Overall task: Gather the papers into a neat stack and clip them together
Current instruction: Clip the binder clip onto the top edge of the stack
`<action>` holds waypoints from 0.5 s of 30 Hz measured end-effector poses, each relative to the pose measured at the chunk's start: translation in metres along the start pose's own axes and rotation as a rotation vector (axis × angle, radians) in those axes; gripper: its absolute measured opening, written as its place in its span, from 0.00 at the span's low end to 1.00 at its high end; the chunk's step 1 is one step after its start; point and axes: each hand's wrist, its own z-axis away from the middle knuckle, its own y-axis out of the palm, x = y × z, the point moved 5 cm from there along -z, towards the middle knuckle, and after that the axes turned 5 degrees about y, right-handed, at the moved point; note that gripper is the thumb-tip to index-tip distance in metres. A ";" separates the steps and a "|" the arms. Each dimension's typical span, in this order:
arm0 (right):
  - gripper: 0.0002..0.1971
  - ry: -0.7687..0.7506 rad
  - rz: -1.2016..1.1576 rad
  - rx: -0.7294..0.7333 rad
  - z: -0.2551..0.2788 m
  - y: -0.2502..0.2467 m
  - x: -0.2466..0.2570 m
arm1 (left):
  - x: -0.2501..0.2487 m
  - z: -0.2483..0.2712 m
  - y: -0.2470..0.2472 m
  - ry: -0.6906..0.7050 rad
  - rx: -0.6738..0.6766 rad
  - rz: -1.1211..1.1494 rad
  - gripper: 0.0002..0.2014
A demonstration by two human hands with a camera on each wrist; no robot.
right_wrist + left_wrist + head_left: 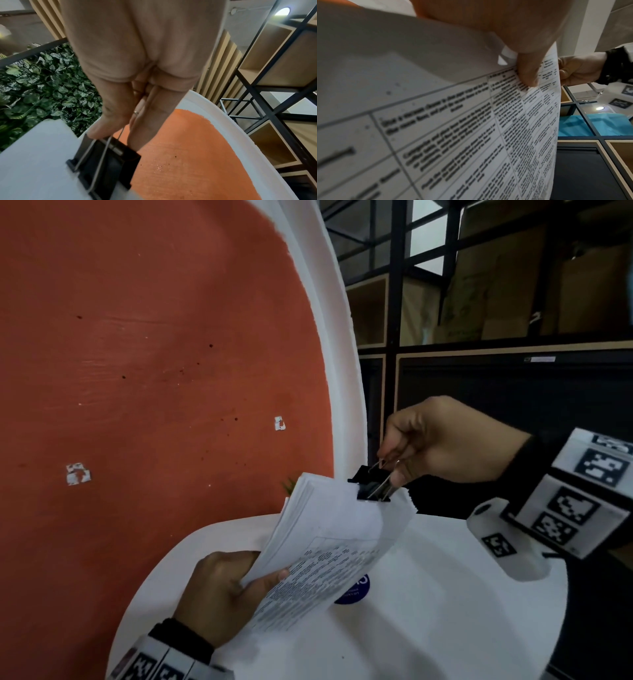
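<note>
Left hand at 7 o'clock, fingers curled, thumb on top, gripping. Right hand at 2 o'clock, fingertips pinching downward.

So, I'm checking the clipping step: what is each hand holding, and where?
Left hand grips the paper stack at its lower edge; right hand pinches the binder clip by its wire handles.

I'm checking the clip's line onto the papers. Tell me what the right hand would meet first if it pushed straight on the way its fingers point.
The right hand pinches the wire handles of the black binder clip, which is at the top edge of the paper stack. Pushed straight on, it would likely drive the clip further onto the stack; depth is uncertain.
</note>
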 end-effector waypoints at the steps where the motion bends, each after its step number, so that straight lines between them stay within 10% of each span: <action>1: 0.13 0.016 0.014 0.038 -0.001 -0.001 0.000 | 0.000 0.000 0.000 0.000 0.007 -0.007 0.25; 15: 0.14 0.030 0.097 0.156 -0.004 0.007 0.009 | 0.007 0.002 0.007 -0.214 0.027 0.137 0.27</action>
